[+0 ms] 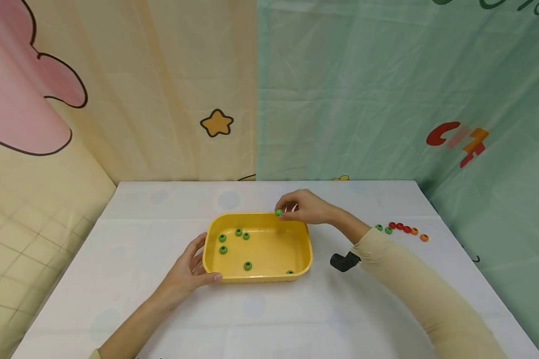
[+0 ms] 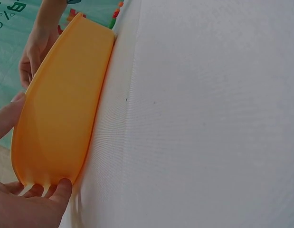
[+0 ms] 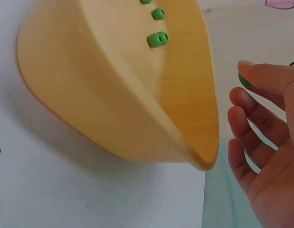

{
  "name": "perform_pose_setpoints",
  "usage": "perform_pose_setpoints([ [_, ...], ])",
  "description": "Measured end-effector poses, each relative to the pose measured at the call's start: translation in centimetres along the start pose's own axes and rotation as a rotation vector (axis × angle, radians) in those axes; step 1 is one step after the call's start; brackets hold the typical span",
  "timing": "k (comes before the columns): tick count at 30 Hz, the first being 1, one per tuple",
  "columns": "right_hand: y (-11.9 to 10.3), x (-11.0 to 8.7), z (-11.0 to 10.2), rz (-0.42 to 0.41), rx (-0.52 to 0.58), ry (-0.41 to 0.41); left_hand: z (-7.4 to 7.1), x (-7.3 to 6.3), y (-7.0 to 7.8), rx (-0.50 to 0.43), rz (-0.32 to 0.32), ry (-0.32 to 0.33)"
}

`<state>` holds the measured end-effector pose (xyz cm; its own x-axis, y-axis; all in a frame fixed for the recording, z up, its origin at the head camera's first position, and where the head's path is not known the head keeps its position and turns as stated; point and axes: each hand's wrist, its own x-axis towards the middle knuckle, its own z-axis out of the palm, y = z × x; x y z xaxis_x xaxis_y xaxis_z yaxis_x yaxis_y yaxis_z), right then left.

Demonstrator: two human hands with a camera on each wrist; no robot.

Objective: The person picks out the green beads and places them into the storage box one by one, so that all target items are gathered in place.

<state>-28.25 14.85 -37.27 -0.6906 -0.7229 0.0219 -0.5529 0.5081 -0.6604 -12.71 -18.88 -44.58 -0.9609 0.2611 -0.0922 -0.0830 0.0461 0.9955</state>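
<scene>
Head view: right hand point(image 1: 309, 207) pinches green bead point(image 1: 278, 212); left hand point(image 1: 189, 269) grips yellow tray point(image 1: 274, 252); green lettering point(image 1: 492, 7) cropped.

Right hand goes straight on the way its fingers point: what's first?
Likely the far rim of the yellow tray, though the right hand may pass above it; height is unclear.

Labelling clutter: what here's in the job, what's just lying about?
In the job:
yellow rectangular plastic tray, held by left hand
round green bead in right hand
green beads inside
loose green beads, likely

Probably lying about:
round red beads
round orange beads
</scene>
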Motion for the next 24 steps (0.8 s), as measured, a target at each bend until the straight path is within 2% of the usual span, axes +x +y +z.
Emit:
perform_pose_setpoints([
  [24, -3.2, 5.6, 3.4, -0.169, 0.017, -0.106, 0.0, 0.1, 0.1, 0.008, -0.004, -0.007],
])
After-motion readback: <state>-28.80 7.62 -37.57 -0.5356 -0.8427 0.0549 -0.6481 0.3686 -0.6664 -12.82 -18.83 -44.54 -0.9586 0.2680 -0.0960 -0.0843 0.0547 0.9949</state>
